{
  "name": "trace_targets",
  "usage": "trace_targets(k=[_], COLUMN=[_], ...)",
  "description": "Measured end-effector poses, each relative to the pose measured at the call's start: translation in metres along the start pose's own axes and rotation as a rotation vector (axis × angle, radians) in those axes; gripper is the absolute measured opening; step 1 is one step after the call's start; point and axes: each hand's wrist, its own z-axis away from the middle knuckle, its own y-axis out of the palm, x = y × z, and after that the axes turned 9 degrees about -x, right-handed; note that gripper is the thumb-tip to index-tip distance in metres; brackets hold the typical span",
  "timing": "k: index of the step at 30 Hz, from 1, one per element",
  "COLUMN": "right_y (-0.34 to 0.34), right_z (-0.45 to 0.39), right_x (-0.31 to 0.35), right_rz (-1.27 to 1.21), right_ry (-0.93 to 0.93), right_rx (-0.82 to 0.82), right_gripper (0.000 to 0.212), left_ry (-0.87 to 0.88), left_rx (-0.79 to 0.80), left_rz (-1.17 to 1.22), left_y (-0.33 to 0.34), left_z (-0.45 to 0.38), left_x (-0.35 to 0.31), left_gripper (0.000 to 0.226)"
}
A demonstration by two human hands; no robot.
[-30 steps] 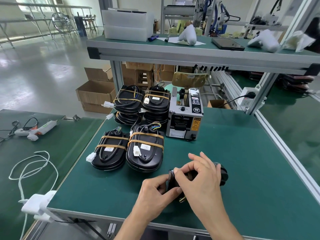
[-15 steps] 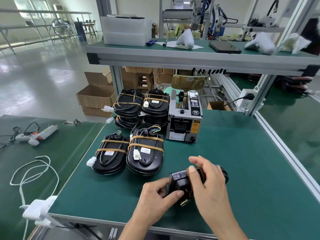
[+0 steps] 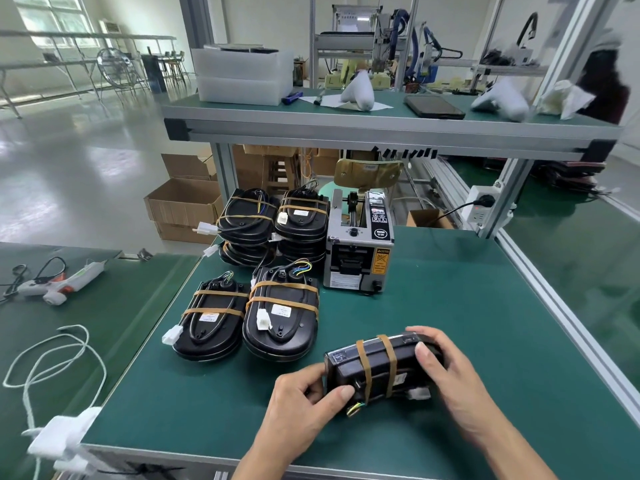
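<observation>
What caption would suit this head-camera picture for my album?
Left hand and right hand hold a rubber-banded black unit at the green bench.

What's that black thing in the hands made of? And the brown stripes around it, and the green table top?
The black unit looks like hard moulded plastic: a smooth, slightly glossy shell with crisp edges. The brown stripes are thin, flat and matte, pulled tight around it. They could be tape or wide rubber bands, and I cannot tell which. The green table top seems to be a rubbery mat with an even, soft sheen.
</observation>
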Motion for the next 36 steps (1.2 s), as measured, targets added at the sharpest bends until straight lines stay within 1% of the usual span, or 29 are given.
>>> trace_targets(k=[3,4,5,8,10,13,16,20,24,27,29,31,36], right_y=[-0.001,-0.003,-0.004,-0.008,-0.006,0.005,0.017,0.020,0.013,0.012,0.013,0.013,0.019], right_z=[-0.002,-0.003,-0.003,-0.004,0.001,0.011,0.018,0.017,0.009,0.006,0.005,0.004,0.005], right_x=[0.016,0.024,0.032,0.055,0.070,0.083,0.089,0.094,0.093,0.090,0.085,0.078,0.054], right_rz=[0.021,0.043,0.083,0.278,0.414,0.568,0.640,0.664,0.670,0.627,0.577,0.480,0.088], right_ry=[-0.037,-0.049,-0.066,-0.175,-0.264,-0.368,-0.437,-0.436,-0.399,-0.377,-0.349,-0.273,0.004], right_rx=[-0.018,-0.010,0.002,0.013,0.025,0.056,0.055,0.069,0.116,0.098,0.072,0.054,0.041], right_gripper=[0.057,0.056,0.055,0.050,0.045,0.045,0.047,0.044,0.042,0.037,0.034,0.033,0.022], left_ry=[0.024,0.026,0.022,-0.008,-0.018,-0.022,-0.062,-0.093,-0.064,-0.051,-0.068,-0.094,-0.111], left_rx=[0.005,0.008,0.010,0.015,0.037,0.055,0.104,0.082,0.044,0.041,0.062,0.073,0.024], left_rz=[-0.014,-0.019,-0.013,0.059,0.091,0.076,0.107,0.093,0.029,0.064,0.134,0.225,0.280], left_y=[0.000,0.000,0.000,0.000,-0.001,0.000,0.002,0.004,0.002,0.001,0.001,0.002,-0.002], left_z=[0.000,0.000,0.000,-0.002,-0.003,-0.003,-0.003,-0.004,-0.003,-0.002,-0.002,-0.003,-0.004], left_x=[-0.002,-0.002,-0.001,0.002,0.004,0.010,0.014,0.015,0.010,0.005,0.003,0.004,0.001], left_gripper=[0.014,0.013,0.019,0.053,0.062,0.065,0.061,0.052,0.050,0.059,0.061,0.059,0.065])
